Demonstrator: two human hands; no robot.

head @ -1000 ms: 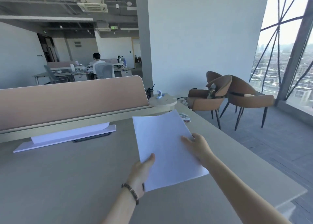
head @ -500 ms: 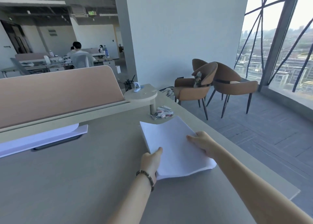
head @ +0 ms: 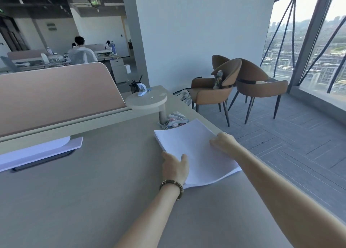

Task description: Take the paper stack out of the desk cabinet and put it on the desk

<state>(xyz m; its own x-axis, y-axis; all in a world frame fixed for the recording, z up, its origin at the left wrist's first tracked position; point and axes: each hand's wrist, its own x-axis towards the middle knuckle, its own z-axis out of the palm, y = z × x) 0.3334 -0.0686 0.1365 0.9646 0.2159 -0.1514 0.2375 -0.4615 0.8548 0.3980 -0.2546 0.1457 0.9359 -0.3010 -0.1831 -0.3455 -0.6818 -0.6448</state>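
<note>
The white paper stack (head: 194, 146) lies on the grey desk (head: 89, 191) near its right edge, with its near corner curling up a little. My left hand (head: 175, 166), with a beaded bracelet at the wrist, grips the stack's near left edge, thumb on top. My right hand (head: 222, 142) holds the right edge with curled fingers. The desk cabinet is out of view.
A pink partition (head: 56, 94) runs along the desk's back. A small round shelf (head: 146, 99) stands on a post beside it, with loose small items (head: 175, 119) just beyond the paper. A white stand (head: 37, 150) sits at left. Brown chairs (head: 243, 86) stand by the window.
The stack has come down from mid-air onto the desk and moved toward the right edge. Both hands stayed on its sides.
</note>
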